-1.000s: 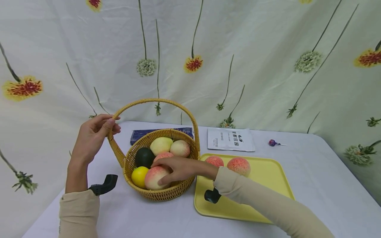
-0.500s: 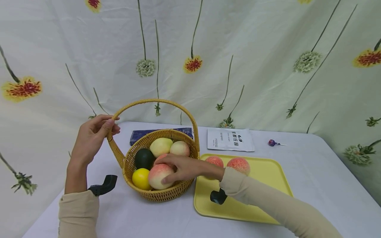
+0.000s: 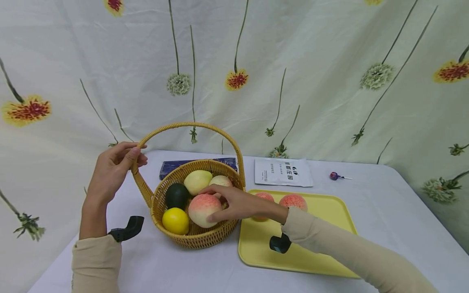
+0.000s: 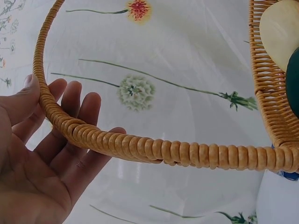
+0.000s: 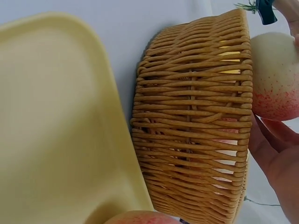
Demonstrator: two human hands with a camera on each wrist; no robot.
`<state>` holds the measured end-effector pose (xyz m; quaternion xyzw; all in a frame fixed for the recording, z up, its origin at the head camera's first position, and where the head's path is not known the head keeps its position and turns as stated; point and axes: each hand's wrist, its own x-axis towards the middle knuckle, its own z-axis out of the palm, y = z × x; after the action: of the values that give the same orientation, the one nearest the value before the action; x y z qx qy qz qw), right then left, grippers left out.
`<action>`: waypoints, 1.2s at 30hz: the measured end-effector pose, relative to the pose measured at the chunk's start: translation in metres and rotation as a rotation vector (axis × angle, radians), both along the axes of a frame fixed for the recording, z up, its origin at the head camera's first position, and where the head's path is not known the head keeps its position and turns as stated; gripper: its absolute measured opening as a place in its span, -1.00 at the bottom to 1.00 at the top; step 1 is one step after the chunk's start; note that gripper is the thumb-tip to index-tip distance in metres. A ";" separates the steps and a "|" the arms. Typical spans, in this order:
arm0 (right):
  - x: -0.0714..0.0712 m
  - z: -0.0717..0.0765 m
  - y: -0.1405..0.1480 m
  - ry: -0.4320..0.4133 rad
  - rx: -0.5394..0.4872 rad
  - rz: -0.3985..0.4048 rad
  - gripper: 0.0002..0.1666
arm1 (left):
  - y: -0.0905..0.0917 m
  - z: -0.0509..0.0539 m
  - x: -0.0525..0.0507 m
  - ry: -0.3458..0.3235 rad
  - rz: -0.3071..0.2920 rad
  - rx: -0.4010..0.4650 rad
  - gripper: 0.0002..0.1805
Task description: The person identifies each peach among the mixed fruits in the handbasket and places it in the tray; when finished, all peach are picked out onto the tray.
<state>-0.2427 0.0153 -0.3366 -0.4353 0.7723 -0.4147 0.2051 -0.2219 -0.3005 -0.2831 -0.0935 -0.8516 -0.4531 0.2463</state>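
Observation:
My left hand (image 3: 113, 171) holds the side of the wicker basket's arched handle (image 3: 190, 124) between thumb and fingers. In the right wrist view, my right hand (image 5: 280, 161) grips a pink-and-cream peach (image 5: 274, 77) just above the basket rim. The head view has this peach (image 3: 203, 211) over the front of the basket (image 3: 198, 243). Around it in the basket lie a yellow lemon-like fruit (image 3: 176, 221), a dark green avocado-like fruit (image 3: 177, 196), a pale yellow fruit (image 3: 198, 181) and another peach (image 3: 221, 180), partly hidden by my right hand.
A yellow tray (image 3: 293, 260) sits right of the basket, carrying two peaches (image 3: 294, 201) under my right forearm. Behind are a dark blue flat box (image 3: 172, 166), a white packet (image 3: 283, 172) and a lollipop (image 3: 334, 176). A flowered cloth (image 3: 322, 81) hangs at the back.
My right hand has drawn the peach rightward and slightly up, away from the lemon-like fruit. My left hand has stayed on the handle, and the basket has barely moved.

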 end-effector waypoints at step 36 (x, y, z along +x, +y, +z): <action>0.008 -0.006 0.041 -0.102 -0.176 -0.150 -0.31 | 0.001 0.000 0.000 -0.013 0.009 -0.012 -0.62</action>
<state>-0.2350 0.0561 -0.3431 -0.3709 0.7519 -0.5166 0.1735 -0.2223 -0.3000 -0.2831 -0.0883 -0.8564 -0.4475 0.2420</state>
